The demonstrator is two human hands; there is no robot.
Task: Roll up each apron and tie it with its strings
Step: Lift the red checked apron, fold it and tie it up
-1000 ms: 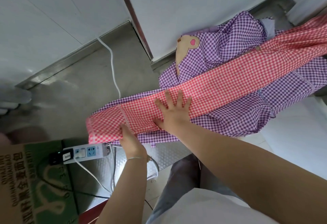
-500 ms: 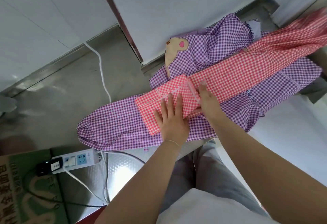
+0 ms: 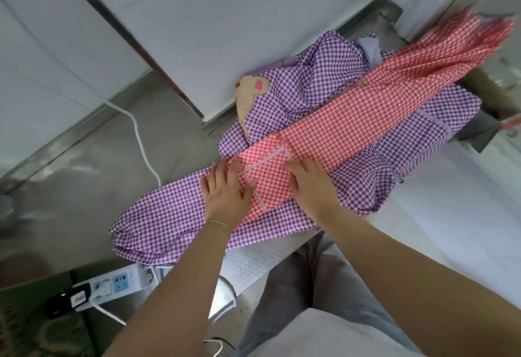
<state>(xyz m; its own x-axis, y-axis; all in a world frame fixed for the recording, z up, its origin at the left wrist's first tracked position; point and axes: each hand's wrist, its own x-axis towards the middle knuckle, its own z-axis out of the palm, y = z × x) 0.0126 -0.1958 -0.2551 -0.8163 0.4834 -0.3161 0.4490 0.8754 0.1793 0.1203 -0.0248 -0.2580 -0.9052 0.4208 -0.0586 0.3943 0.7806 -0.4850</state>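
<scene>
The red checked apron (image 3: 346, 120), folded into a long strip, lies slantwise over the purple checked aprons (image 3: 174, 215) on the steel bench (image 3: 84, 176), its near end turned back on itself. Left hand (image 3: 225, 196) and right hand (image 3: 311, 184) press flat on either side of that folded end, fingers straight and slightly spread, gripping nothing. A white power strip (image 3: 112, 286) lies at the bench's near edge.

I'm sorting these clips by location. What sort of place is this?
Probably a commercial kitchen or a similar back-of-house workroom: a brushed stainless-steel worktop with a raised back edge against plain white wall panels, and red gingham and purple gingham aprons laid out on it.
</scene>
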